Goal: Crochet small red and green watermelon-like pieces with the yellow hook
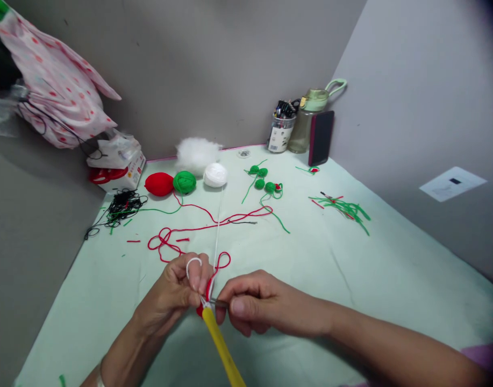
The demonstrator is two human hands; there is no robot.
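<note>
My left hand is closed in a pinch on a small red and white yarn piece. White yarn loops over its fingers. A long yellow handle rises from the lower edge, its upper end against the piece; whether anything grips it is hard to see. From the right, my right hand closes thumb and fingers round a slim metal tool with a dark handle. Its tip reaches the yarn piece, and its exact kind is not visible. Red yarn curls up between the hands.
Beyond the hands lie red, green and white yarn balls, with white stuffing behind. Small green crocheted balls, green scraps and tangled black yarn are on the table. A pen cup, bottle and phone stand at the back.
</note>
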